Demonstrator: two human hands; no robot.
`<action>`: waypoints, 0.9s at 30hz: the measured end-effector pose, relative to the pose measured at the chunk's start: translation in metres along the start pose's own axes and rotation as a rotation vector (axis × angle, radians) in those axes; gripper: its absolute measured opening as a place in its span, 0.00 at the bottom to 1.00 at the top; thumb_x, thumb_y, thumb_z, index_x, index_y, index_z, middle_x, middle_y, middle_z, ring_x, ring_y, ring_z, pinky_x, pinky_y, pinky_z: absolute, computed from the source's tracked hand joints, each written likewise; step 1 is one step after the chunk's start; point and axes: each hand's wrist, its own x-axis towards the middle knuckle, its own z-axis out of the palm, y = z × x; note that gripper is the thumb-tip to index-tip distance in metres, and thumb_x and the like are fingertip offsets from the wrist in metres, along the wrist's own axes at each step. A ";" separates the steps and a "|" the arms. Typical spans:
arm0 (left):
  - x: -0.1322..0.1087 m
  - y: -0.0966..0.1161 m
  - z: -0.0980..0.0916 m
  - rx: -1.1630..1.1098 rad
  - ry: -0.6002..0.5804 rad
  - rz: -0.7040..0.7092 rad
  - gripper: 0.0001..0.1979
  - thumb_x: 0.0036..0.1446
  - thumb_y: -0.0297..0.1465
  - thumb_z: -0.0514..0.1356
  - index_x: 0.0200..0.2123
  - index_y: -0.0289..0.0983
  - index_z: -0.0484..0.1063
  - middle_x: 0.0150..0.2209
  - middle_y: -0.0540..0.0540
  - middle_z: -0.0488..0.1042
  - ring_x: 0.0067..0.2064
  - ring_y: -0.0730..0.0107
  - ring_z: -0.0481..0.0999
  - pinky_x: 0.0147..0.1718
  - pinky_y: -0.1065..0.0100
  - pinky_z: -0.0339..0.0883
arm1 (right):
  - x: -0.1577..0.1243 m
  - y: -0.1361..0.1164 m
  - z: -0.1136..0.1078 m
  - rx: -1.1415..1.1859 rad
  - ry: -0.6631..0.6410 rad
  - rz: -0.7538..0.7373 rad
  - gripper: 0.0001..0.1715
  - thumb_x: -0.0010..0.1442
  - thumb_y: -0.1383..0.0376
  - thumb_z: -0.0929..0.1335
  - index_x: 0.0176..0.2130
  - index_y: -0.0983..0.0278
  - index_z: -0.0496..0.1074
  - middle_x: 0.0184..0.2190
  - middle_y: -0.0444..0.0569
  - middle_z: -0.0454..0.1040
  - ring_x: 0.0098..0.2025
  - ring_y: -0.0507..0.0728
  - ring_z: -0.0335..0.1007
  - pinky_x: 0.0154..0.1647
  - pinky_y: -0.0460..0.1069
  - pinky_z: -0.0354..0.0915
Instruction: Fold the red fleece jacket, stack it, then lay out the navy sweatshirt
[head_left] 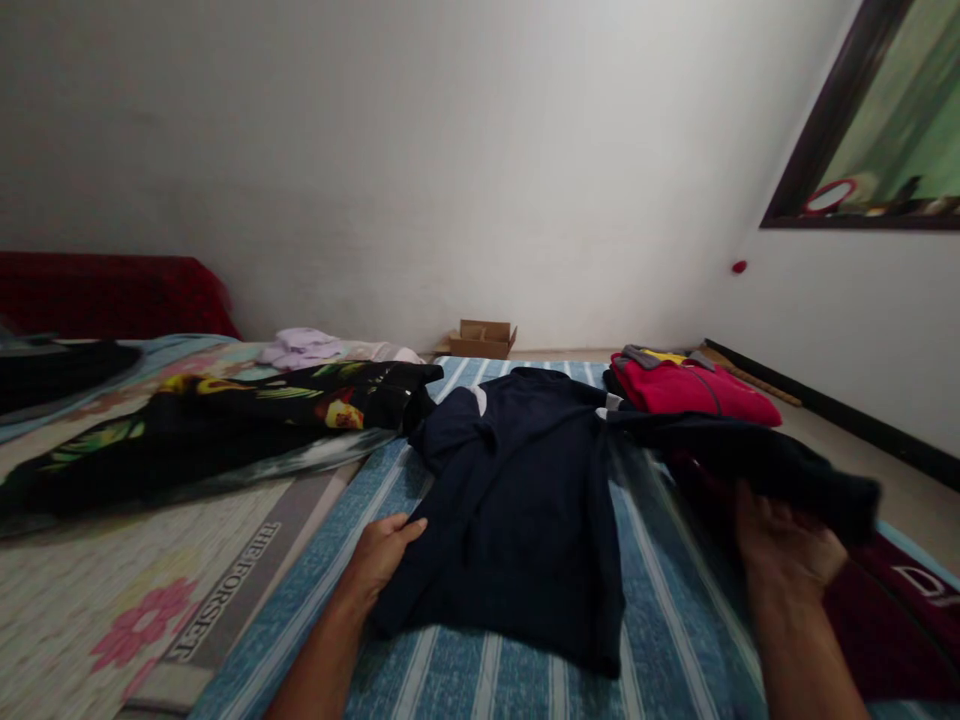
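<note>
A dark navy long-sleeved top (517, 510) with white patches near the shoulders lies spread in front of me, its hem towards me. At its left side edge, my left hand (386, 555) is closed on the cloth, thumb on top. My right hand (787, 535) holds the stretched-out right sleeve from below; motion blurs it and the cloth partly hides the fingers. The other sleeve is bunched by the left shoulder. Beneath the top is a blue striped sheet (487, 670).
Black flower-print clothing (247, 420) and a lilac cloth (300, 347) lie to the left on a patterned mat (202, 570). Folded pink clothing (697, 385) and a maroon garment (892, 620) are at right. A small cardboard box (484, 340) stands by the wall.
</note>
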 end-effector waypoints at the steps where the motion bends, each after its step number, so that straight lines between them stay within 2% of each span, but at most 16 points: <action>1: 0.001 -0.001 0.000 0.021 0.004 0.005 0.13 0.35 0.40 0.64 0.21 0.36 0.71 0.18 0.49 0.73 0.27 0.59 0.76 0.26 0.66 0.66 | 0.000 0.004 -0.006 0.111 0.034 0.136 0.14 0.52 0.56 0.58 0.35 0.58 0.65 0.39 0.48 0.72 0.41 0.56 0.71 0.39 0.55 0.68; 3: 0.003 -0.002 -0.001 0.058 0.005 0.015 0.13 0.37 0.40 0.62 0.22 0.36 0.71 0.19 0.49 0.73 0.28 0.59 0.76 0.27 0.66 0.66 | -0.016 0.016 -0.013 0.101 -0.019 0.383 0.08 0.50 0.60 0.62 0.32 0.60 0.64 0.33 0.48 0.73 0.37 0.56 0.73 0.37 0.54 0.69; 4: 0.004 -0.002 -0.001 0.075 0.010 0.019 0.12 0.38 0.40 0.62 0.21 0.36 0.71 0.19 0.49 0.73 0.28 0.59 0.76 0.27 0.66 0.66 | -0.029 0.022 -0.013 0.016 -0.075 0.428 0.10 0.48 0.60 0.65 0.32 0.61 0.64 0.31 0.48 0.73 0.35 0.57 0.73 0.36 0.54 0.69; 7: 0.004 -0.001 -0.001 0.087 0.019 0.004 0.11 0.38 0.40 0.61 0.20 0.37 0.70 0.19 0.49 0.74 0.29 0.59 0.76 0.28 0.66 0.66 | -0.072 0.036 -0.005 -0.429 -0.316 0.367 0.24 0.45 0.51 0.69 0.37 0.65 0.68 0.27 0.48 0.74 0.30 0.59 0.73 0.27 0.51 0.66; 9: 0.003 0.001 0.000 0.059 -0.008 -0.020 0.11 0.38 0.40 0.61 0.21 0.37 0.70 0.20 0.48 0.74 0.29 0.59 0.76 0.28 0.66 0.66 | -0.092 0.041 0.002 -0.747 -0.496 0.251 0.30 0.44 0.47 0.69 0.40 0.66 0.70 0.25 0.48 0.73 0.27 0.59 0.72 0.26 0.51 0.64; 11: 0.001 0.002 0.000 0.018 -0.043 -0.030 0.12 0.38 0.40 0.62 0.22 0.37 0.71 0.22 0.48 0.75 0.28 0.60 0.76 0.29 0.66 0.67 | -0.101 0.045 0.008 -0.973 -0.607 0.109 0.29 0.44 0.48 0.69 0.39 0.66 0.72 0.24 0.49 0.73 0.29 0.61 0.72 0.29 0.51 0.63; 13: 0.000 0.002 0.001 -0.007 -0.048 -0.029 0.13 0.38 0.40 0.62 0.23 0.36 0.71 0.21 0.48 0.76 0.28 0.61 0.76 0.29 0.66 0.67 | -0.101 0.048 0.010 -1.051 -0.682 0.027 0.21 0.44 0.53 0.69 0.34 0.65 0.74 0.25 0.50 0.74 0.32 0.61 0.72 0.31 0.51 0.63; 15: -0.001 0.002 0.001 -0.042 -0.039 -0.033 0.13 0.37 0.39 0.63 0.23 0.36 0.71 0.20 0.49 0.75 0.27 0.61 0.76 0.29 0.66 0.67 | -0.099 0.045 0.010 -0.943 -0.765 0.095 0.15 0.45 0.56 0.67 0.30 0.64 0.74 0.25 0.50 0.75 0.31 0.60 0.72 0.29 0.50 0.63; 17: -0.003 0.004 0.001 -0.117 -0.066 -0.056 0.13 0.36 0.38 0.65 0.24 0.36 0.71 0.20 0.49 0.75 0.27 0.61 0.76 0.29 0.66 0.68 | -0.094 0.037 0.007 -0.695 -0.824 0.288 0.15 0.47 0.57 0.67 0.31 0.65 0.74 0.25 0.49 0.75 0.27 0.58 0.71 0.25 0.48 0.63; 19: -0.008 0.008 0.001 -0.225 -0.141 -0.088 0.14 0.35 0.38 0.66 0.26 0.35 0.71 0.22 0.48 0.76 0.28 0.61 0.76 0.30 0.65 0.68 | -0.088 0.027 0.000 -0.411 -0.825 0.469 0.18 0.46 0.57 0.69 0.35 0.66 0.74 0.27 0.49 0.76 0.25 0.56 0.70 0.24 0.48 0.63; 21: -0.013 0.012 0.002 -0.304 -0.224 -0.113 0.16 0.34 0.37 0.67 0.28 0.35 0.71 0.25 0.47 0.77 0.29 0.61 0.77 0.32 0.65 0.69 | -0.082 0.019 -0.009 -0.200 -0.788 0.545 0.21 0.44 0.58 0.73 0.37 0.66 0.74 0.30 0.51 0.77 0.27 0.56 0.72 0.29 0.49 0.66; 23: -0.019 0.015 0.003 -0.306 -0.292 -0.121 0.17 0.34 0.38 0.67 0.28 0.35 0.71 0.26 0.46 0.77 0.30 0.60 0.77 0.33 0.64 0.69 | -0.075 0.018 -0.022 -0.138 -0.750 0.566 0.21 0.42 0.59 0.74 0.37 0.66 0.75 0.30 0.51 0.77 0.28 0.56 0.72 0.32 0.50 0.67; 27: -0.024 0.014 0.006 -0.138 -0.364 -0.098 0.17 0.36 0.40 0.67 0.26 0.33 0.70 0.22 0.46 0.75 0.27 0.61 0.76 0.25 0.67 0.67 | -0.071 0.025 -0.044 -0.290 -0.709 0.628 0.18 0.43 0.60 0.75 0.35 0.64 0.75 0.25 0.47 0.76 0.22 0.53 0.70 0.26 0.48 0.66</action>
